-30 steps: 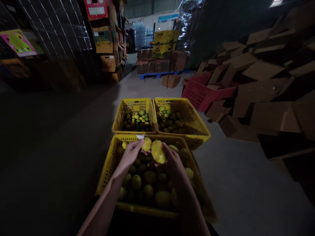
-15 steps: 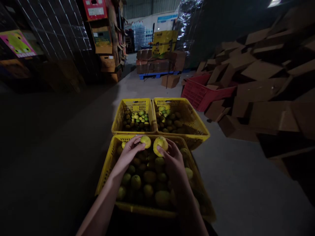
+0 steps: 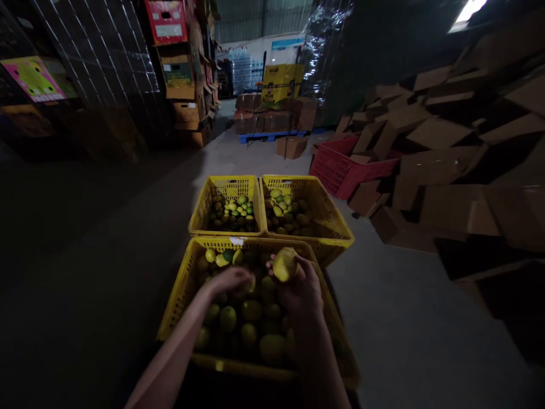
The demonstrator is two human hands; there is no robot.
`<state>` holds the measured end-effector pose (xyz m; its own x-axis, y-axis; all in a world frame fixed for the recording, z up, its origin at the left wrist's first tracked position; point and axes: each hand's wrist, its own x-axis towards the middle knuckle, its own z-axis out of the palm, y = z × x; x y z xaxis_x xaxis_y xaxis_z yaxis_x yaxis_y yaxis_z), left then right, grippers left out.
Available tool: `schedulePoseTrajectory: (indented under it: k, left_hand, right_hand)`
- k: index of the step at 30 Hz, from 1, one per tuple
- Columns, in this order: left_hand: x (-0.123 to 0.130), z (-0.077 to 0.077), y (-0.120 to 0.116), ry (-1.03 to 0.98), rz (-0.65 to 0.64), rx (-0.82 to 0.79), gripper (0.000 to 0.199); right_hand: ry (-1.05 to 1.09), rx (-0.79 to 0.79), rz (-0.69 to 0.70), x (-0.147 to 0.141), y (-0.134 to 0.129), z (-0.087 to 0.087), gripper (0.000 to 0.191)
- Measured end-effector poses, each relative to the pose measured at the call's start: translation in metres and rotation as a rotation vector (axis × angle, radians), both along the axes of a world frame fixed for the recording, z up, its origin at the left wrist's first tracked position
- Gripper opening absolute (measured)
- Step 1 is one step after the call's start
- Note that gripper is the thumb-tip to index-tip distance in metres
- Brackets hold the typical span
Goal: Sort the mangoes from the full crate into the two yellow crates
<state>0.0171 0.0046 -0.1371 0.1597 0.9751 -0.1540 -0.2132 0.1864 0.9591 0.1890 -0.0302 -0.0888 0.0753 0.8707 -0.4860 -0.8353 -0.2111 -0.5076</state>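
Observation:
Near me stands a yellow crate [image 3: 174, 301] with many green and yellow fruits in it. My right hand [image 3: 304, 287] holds a large yellow fruit [image 3: 285, 264] above the crate's right half. Over the middle of the crate is my left hand [image 3: 233, 279], blurred, with its fingers turned down around a smaller yellow fruit [image 3: 252, 283], mostly hidden behind the fingers. Several yellow and green fruits [image 3: 222, 259] lie at the crate's far left corner.
Behind the near crate, two more yellow crates, left [image 3: 198, 207] and right [image 3: 336, 218], hold fruits. A red crate [image 3: 340, 170] and a heap of cardboard boxes [image 3: 447, 165] lie at the right. Stacked boxes [image 3: 179, 74] and a blue pallet [image 3: 270, 136] stand farther back.
My left hand has moved down into the near crate with its fruit. My right hand has turned its fruit and come slightly lower. The view has shifted slightly.

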Motion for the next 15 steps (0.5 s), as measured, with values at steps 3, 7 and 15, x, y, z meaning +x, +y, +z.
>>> schedulePoseTrajectory:
  k: [3,7,15]
  left_hand:
    - [-0.028,0.024,0.026,-0.008,0.346,-0.065,0.011]
    - [-0.041,0.038,0.031,-0.039,0.528,-0.174,0.013]
    - [-0.019,0.056,0.002,-0.139,0.282,-0.078,0.025]
  right_hand:
    - [0.005,-0.047,0.009,-0.001,-0.001,0.002,0.019]
    - [0.030,-0.074,0.012,-0.004,0.000,0.002,0.019]
    - [-0.114,-0.109,0.086,-0.034,0.004,-0.020,0.023]
